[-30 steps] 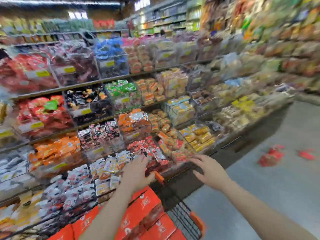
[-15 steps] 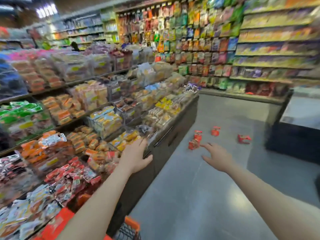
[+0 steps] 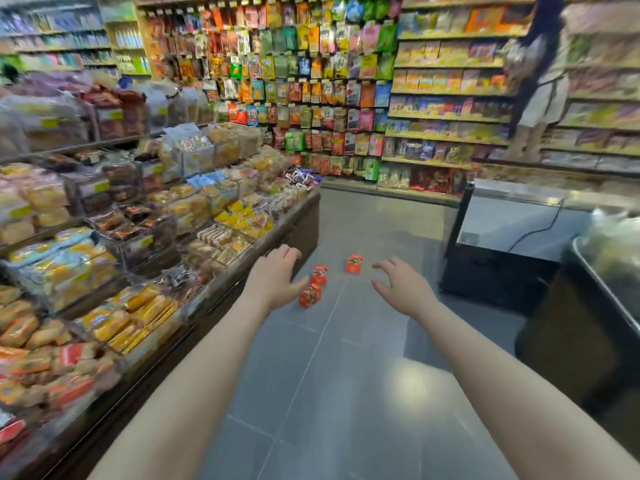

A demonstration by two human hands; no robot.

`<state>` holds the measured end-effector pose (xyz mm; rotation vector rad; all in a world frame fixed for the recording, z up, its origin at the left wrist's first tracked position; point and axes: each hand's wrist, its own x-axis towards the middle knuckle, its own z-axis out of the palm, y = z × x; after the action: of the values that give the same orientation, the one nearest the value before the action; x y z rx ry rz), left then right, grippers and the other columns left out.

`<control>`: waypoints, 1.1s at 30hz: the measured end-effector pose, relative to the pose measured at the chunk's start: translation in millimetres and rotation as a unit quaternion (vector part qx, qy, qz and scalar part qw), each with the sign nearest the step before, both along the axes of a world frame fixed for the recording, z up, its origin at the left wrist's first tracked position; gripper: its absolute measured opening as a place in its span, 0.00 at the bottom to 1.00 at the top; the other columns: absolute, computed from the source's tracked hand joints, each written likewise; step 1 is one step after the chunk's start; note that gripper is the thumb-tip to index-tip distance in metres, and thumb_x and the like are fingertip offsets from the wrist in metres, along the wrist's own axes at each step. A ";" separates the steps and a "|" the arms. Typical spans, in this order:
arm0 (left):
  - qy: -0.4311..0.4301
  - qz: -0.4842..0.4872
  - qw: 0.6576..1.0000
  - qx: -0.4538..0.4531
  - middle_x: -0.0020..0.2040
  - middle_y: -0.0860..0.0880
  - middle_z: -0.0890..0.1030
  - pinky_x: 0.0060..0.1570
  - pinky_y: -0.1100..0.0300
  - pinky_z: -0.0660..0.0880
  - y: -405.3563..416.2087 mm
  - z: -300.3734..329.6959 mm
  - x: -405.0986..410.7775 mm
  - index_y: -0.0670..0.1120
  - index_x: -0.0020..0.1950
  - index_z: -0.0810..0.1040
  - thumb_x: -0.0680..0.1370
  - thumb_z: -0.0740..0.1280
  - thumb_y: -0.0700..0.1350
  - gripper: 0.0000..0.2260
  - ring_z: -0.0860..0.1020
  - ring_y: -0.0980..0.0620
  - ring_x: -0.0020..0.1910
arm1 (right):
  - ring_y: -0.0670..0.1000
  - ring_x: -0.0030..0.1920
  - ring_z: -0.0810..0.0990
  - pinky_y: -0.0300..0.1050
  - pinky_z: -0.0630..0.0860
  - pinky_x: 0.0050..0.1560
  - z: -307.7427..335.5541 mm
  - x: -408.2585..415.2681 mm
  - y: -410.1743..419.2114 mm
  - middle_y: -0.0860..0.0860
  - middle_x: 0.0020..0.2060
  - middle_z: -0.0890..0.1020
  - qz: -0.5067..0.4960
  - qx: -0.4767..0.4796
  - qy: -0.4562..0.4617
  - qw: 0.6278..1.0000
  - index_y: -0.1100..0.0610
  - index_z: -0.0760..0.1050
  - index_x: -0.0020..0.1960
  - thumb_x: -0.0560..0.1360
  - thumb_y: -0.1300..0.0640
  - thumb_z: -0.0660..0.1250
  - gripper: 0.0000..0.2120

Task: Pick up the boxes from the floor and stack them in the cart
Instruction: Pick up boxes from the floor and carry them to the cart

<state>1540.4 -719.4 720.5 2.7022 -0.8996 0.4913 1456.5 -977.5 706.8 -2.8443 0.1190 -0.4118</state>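
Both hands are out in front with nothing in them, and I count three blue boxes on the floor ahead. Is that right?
Not quite: the head view shows the boxes are red, not blue. The rest holds: three lie on the floor, and the left hand and right hand are out in front holding nothing.

No legible text: printing on the red boxes [image 3: 319,274] on the floor, on the yellow price tags [image 3: 50,123] along the left shelves, and on the hanging snack packets [image 3: 304,81] on the far wall is too blurred or small to read; no brand, number or sign can be made out
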 end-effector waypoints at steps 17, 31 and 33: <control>0.002 -0.177 0.984 -0.005 0.50 0.50 0.77 0.46 0.53 0.73 -111.9 -64.0 182.0 0.47 0.58 0.75 0.71 0.61 0.58 0.21 0.76 0.49 0.50 | 0.48 0.56 0.74 0.43 0.71 0.45 -51.6 120.5 -91.9 0.46 0.57 0.76 -0.037 0.057 -0.083 0.994 0.51 0.74 0.62 0.75 0.51 0.66 0.16; 0.118 -0.216 0.969 -0.017 0.50 0.51 0.76 0.48 0.55 0.73 -188.9 -141.6 336.0 0.46 0.57 0.74 0.72 0.63 0.58 0.20 0.76 0.49 0.50 | 0.43 0.65 0.69 0.37 0.67 0.56 -126.7 227.9 -174.3 0.40 0.65 0.69 -0.104 0.134 0.046 0.984 0.46 0.67 0.70 0.77 0.49 0.65 0.22; 0.121 -0.213 0.970 -0.005 0.50 0.51 0.76 0.49 0.55 0.73 -204.6 -152.9 355.7 0.45 0.58 0.74 0.71 0.63 0.58 0.21 0.75 0.49 0.51 | 0.45 0.65 0.69 0.37 0.67 0.57 -135.6 248.1 -191.3 0.42 0.65 0.70 -0.103 0.129 0.056 0.985 0.47 0.67 0.70 0.77 0.49 0.65 0.22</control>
<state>1896.1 -924.0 567.6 2.3858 -1.3460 0.0740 1704.6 -1168.9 571.1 -2.6058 0.4563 -0.2564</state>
